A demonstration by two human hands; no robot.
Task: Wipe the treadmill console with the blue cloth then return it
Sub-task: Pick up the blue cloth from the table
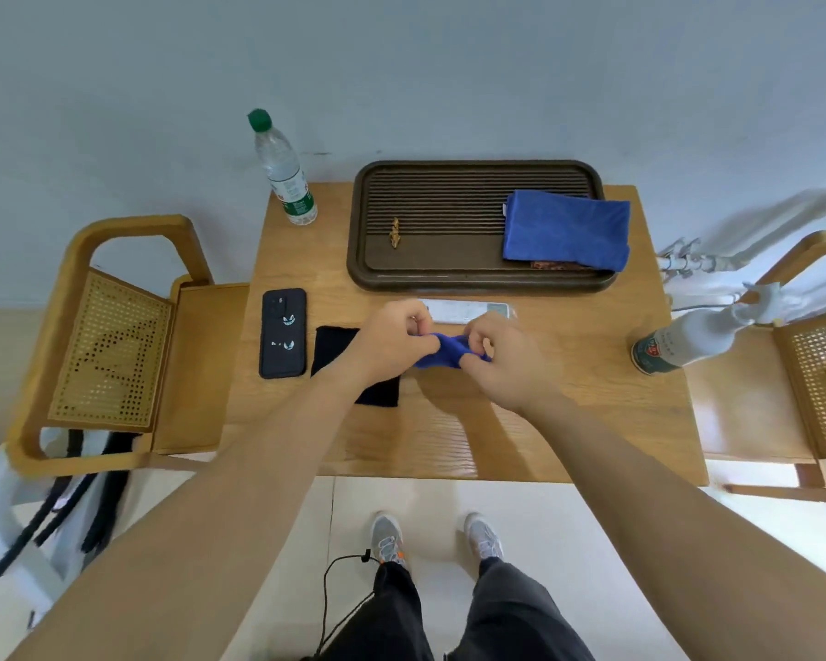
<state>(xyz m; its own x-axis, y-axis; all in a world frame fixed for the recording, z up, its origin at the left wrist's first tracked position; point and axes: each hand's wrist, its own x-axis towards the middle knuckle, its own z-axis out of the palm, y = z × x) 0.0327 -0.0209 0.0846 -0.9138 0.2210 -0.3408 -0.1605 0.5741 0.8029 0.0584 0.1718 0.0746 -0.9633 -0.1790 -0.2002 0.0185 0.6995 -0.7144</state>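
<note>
A small bunched blue cloth (442, 354) is held just above the middle of the wooden table (568, 422). My left hand (392, 341) pinches its left end and my right hand (501, 360) grips its right end, fingers curled round the fabric. A second, larger blue cloth (566, 229) lies folded on the right end of a dark slatted tray (430, 250) at the back of the table. No treadmill console is in view.
A black phone (282, 332) and a black cloth (335, 348) lie left of my hands; a white remote (468, 311) lies behind them. A water bottle (284, 171) stands back left, a spray bottle (687, 343) at the right edge. Wooden chairs (110, 336) flank the table.
</note>
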